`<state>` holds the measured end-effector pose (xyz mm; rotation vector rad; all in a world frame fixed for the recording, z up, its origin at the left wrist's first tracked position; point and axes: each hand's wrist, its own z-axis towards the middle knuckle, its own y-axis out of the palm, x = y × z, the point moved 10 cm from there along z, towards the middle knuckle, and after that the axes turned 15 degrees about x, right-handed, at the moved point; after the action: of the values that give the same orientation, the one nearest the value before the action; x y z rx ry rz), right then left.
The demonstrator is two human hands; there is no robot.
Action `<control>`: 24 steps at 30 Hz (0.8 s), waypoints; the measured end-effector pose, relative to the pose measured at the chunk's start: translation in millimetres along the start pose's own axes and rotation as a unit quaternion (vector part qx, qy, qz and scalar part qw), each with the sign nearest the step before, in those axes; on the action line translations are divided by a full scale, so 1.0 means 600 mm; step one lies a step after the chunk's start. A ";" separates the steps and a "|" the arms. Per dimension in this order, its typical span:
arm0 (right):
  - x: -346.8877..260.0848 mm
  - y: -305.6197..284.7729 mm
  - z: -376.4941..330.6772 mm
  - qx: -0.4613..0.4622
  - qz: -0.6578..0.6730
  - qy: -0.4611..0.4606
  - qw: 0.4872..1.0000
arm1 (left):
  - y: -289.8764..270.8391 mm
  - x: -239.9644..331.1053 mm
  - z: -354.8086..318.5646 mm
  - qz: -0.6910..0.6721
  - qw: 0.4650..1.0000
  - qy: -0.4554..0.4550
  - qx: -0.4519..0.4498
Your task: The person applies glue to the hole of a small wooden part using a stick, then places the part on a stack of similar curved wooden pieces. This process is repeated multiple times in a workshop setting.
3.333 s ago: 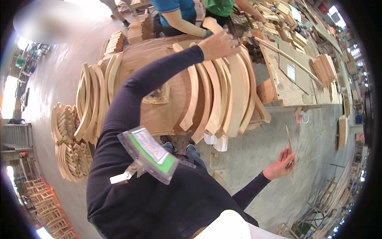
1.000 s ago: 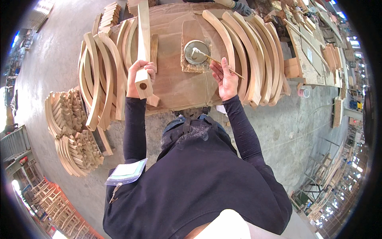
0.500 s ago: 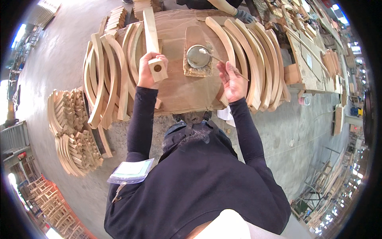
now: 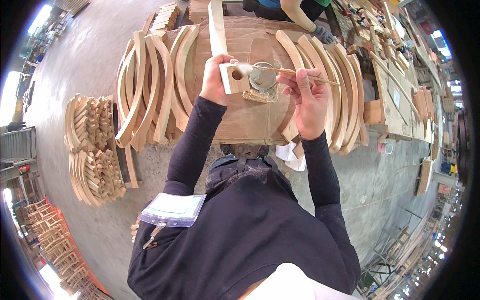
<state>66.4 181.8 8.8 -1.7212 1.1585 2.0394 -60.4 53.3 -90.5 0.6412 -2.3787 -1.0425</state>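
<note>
In my left hand (image 4: 214,81) is a pale wooden leg (image 4: 217,31), gripped near its square end, which faces me and has a round hole. My right hand (image 4: 309,105) pinches a thin wooden stick (image 4: 320,80) between thumb and fingers. The stick's white, blurred tip is at the hole's edge; whether it goes inside cannot be made out. Behind the stick a round tin (image 4: 263,79) with greyish contents stands on a crusted yellowish block (image 4: 261,96).
Curved wooden pieces lie on the cardboard-covered table (image 4: 240,120), in a left group (image 4: 142,90) and a right group (image 4: 345,100). Stacked curved pieces (image 4: 92,150) stand on the floor at left. Across the table is another person's gloved hand (image 4: 324,35). A wooden bench (image 4: 400,100) stands at right.
The stick's white tip has moved from over the tin to the hole in the wooden leg. My left hand has brought the leg rightward, and my right hand has turned.
</note>
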 end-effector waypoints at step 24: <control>-0.048 -0.006 -0.037 -0.041 0.007 -0.023 0.999 | 0.062 -0.032 -0.039 -0.092 0.993 -0.059 -0.045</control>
<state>93.3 177.8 33.7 -1.6992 1.0897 2.1516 -40.6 73.8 -52.4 0.7971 -2.3923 -1.2906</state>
